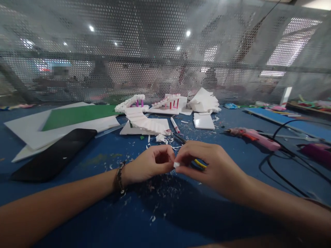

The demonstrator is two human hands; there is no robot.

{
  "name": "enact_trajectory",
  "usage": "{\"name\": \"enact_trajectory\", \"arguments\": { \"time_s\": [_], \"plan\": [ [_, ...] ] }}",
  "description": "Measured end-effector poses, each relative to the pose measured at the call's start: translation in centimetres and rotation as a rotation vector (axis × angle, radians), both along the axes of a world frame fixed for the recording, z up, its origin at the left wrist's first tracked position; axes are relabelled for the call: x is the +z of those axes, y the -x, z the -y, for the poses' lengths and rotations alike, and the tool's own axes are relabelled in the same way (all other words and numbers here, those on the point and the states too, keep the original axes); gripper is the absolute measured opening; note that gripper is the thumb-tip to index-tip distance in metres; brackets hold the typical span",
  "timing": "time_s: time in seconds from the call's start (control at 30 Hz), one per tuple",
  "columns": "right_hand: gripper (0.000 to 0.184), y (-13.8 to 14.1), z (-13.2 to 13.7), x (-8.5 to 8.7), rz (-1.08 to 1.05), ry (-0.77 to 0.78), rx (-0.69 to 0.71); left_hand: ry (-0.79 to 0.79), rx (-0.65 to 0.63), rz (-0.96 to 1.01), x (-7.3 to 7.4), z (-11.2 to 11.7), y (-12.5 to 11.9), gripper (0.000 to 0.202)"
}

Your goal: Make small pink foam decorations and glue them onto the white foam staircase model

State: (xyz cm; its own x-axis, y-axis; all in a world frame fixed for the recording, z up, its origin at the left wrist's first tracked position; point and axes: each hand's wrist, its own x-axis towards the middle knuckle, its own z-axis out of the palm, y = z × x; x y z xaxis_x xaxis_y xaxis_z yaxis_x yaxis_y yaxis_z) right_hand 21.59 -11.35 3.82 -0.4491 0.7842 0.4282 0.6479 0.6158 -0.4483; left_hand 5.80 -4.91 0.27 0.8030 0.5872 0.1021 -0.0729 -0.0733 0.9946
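A small white piece, perhaps foam, is pinched between the thumb and fingertips of my right hand. My left hand, with a dark bracelet at the wrist, has its thumb and index finger pressed together at the piece's left side. Its fingertips touch or nearly touch the piece. Behind my right hand shows a yellow curved handle, with the rest of that tool partly hidden. Past my hands stands a white curved stair model on a white base, near a white marker and crumpled white scraps.
More white stair models with coloured posts stand along the perforated screen. White and green sheets and a black flat case lie left. A pink glue gun and black cables lie right. White crumbs litter the blue table.
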Motion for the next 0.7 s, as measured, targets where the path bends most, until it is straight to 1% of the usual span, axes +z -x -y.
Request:
{"name": "enact_trajectory", "arguments": {
  "time_s": [0.13,0.17,0.37,0.47,0.57,0.6,0.63,0.7],
  "plan": [
    [0.022,-0.34,0.04,-0.17,0.011,0.003,0.05,0.002,0.013,-0.009,-0.13,0.05,0.06,0.021],
    [0.023,-0.42,0.07,-0.21,0.007,0.016,0.054,0.0,0.018,-0.014,-0.14,0.06,0.1,0.021],
    [0.009,-0.56,0.15,-0.5,-0.06,0.033,0.054,0.004,-0.006,-0.031,-0.03,0.0,0.28,0.019],
    [0.005,-0.5,0.18,-0.65,-0.056,0.008,0.054,0.013,-0.02,-0.03,0.03,-0.03,0.22,0.022],
    [0.002,-0.44,0.29,-0.77,-0.038,-0.018,0.053,-0.003,-0.008,-0.06,0.09,0.06,0.12,0.024],
    [0.006,-0.42,0.35,-0.79,-0.035,-0.023,0.048,-0.017,0.005,-0.071,0.11,0.1,0.09,0.023],
    [0.013,-0.41,0.41,-0.81,-0.04,-0.024,0.039,-0.037,0.029,-0.075,0.12,0.14,0.07,0.022],
    [0.036,-0.38,0.53,-0.86,-0.076,-0.009,0.012,-0.097,0.1,-0.071,0.14,0.2,0.06,0.019]
  ]
}}
